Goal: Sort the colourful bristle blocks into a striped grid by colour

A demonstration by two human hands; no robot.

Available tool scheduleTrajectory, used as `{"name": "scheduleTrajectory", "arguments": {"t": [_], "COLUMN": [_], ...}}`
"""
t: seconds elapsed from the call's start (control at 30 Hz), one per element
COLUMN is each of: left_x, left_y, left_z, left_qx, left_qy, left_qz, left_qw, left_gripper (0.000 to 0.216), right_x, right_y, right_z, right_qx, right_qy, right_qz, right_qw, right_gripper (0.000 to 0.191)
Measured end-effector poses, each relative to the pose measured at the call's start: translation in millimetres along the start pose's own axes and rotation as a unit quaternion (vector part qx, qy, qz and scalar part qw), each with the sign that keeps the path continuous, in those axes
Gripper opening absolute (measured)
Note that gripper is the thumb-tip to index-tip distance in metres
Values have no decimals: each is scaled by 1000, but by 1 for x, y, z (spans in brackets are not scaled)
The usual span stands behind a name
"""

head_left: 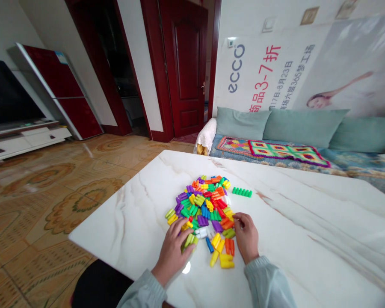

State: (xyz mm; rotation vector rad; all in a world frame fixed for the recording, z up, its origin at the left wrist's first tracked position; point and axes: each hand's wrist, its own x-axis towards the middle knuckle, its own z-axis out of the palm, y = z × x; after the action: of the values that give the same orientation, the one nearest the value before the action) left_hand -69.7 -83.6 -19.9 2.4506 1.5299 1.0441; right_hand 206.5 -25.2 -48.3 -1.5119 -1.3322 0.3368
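A pile of small plastic building blocks [207, 203] in many colours lies on a white marble table [308, 231]. My left hand [175, 248] rests at the pile's near left edge, fingers curled over a light green block [190, 240]. My right hand [246, 235] sits at the pile's near right edge, its fingertips pinched against blocks there. Between my hands lie loose yellow [226, 261], orange and blue [209, 244] pieces. A green strip of joined blocks [242, 192] lies apart, just right of the pile.
A sofa [295, 141] with teal cushions and a patterned blanket stands behind the table. A dark red door [186, 68] is at the back. A television [6, 96] on a white low cabinet stands at far left over a patterned tile floor.
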Motion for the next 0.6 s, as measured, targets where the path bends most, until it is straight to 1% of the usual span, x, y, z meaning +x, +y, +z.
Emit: {"name": "scheduleTrajectory", "arguments": {"t": [0.23, 0.43, 0.6], "left_x": [-1, 0, 2], "left_y": [0, -1, -1], "left_z": [1, 0, 3], "left_qx": [2, 5, 22], "left_qy": [-1, -6, -25], "left_qz": [1, 15, 14], "left_qw": [1000, 1000, 999], "left_gripper": [28, 19, 25], "right_x": [0, 0, 0], "right_y": [1, 4, 2], "right_z": [0, 1, 1], "right_qx": [1, 7, 8], "right_qy": [-1, -3, 1], "right_qz": [-2, -6, -7], "right_qw": [1000, 1000, 1000], "right_gripper": [25, 24, 23]}}
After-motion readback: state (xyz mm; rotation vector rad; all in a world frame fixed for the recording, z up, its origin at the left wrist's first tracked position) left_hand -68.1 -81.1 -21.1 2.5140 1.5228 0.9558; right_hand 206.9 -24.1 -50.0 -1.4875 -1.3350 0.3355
